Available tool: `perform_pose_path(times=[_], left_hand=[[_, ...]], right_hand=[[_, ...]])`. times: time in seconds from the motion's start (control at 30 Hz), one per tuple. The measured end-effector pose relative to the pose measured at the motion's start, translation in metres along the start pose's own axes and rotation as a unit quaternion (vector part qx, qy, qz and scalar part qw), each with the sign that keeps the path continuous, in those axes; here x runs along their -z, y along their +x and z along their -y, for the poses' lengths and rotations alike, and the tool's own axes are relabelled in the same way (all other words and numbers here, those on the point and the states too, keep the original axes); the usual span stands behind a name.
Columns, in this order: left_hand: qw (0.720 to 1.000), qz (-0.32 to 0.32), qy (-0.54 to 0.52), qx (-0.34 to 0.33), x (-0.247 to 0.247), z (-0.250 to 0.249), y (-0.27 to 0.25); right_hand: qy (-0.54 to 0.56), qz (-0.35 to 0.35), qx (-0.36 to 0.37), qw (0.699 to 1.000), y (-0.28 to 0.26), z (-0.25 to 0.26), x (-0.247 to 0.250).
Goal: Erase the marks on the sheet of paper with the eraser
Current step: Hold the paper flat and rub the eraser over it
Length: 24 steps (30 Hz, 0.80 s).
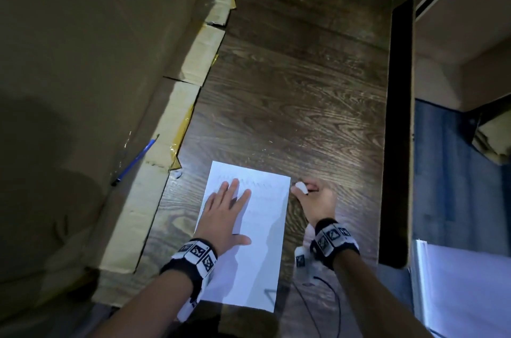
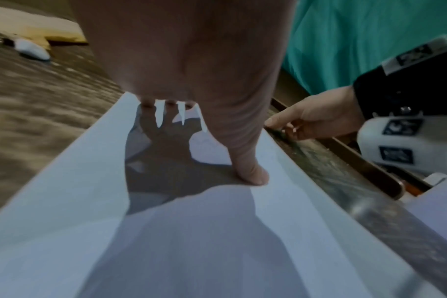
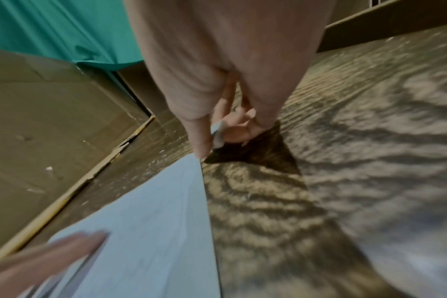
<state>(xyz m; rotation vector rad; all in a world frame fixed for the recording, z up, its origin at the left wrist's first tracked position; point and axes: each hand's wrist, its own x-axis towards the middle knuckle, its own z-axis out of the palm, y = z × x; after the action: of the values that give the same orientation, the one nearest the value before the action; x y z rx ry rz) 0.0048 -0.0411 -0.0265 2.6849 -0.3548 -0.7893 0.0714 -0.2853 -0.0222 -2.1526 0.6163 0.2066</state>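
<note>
- The left hand [image 1: 224,216] lies flat on the paper [image 1: 257,254]. Its fingers [image 1: 233,185] are straight and a little spread, and they press the sheet down. The thumb sticks out to the side, also on the paper.
- The right hand [image 1: 315,199] is just beside the right edge of the paper, near its far corner. Its fingers [image 1: 311,187] are curled, and the thumb and first fingers pinch the eraser [image 1: 300,187].
- The eraser is small, white and rounded. In the right wrist view it shows only as a thin pale sliver [image 3: 216,131] between the thumb and the fingers. It is off the paper, over the tabletop [image 1: 290,88]. I cannot tell if it touches the wood.
- The paper is white, thin, smooth and shaped like a long box. It lies flat on the near part of the tabletop. Faint zigzag pencil marks [image 1: 254,180] run across its far end, just past the left fingertips.
- The tabletop is dark brown wood with wavy grain lines.
- Brown cardboard [image 1: 83,61] with tape on its edge lies along the left side of the tabletop. A blue pen [image 1: 135,159] rests on it.
- Both wrists wear black bands with black-and-white square patterns.
</note>
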Motion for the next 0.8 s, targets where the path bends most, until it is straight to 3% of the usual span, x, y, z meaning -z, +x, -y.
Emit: perform_pose_path(times=[0.13, 0.27, 0.47, 0.67, 0.8], left_hand=[[0.998, 0.003, -0.023, -0.061, 0.006, -0.010, 0.017], [0.991, -0.035, -0.110, -0.070, 0.004, -0.022, 0.040], [0.994, -0.022, 0.022, -0.104, -0.010, -0.023, 0.055], [0.995, -0.022, 0.037, -0.090, -0.015, -0.022, 0.060], [0.995, -0.026, 0.023, -0.089, -0.015, -0.023, 0.060]], right_hand=[[-0.008, 0.081, 0.015, 0.997, -0.040, -0.014, -0.003], [-0.092, 0.068, 0.073, 0.991, -0.062, -0.018, -0.005], [-0.131, 0.038, 0.127, 0.982, -0.051, -0.013, -0.014], [-0.146, 0.022, 0.203, 0.968, -0.024, -0.003, -0.029], [-0.140, 0.020, 0.220, 0.965, -0.056, -0.020, -0.029]])
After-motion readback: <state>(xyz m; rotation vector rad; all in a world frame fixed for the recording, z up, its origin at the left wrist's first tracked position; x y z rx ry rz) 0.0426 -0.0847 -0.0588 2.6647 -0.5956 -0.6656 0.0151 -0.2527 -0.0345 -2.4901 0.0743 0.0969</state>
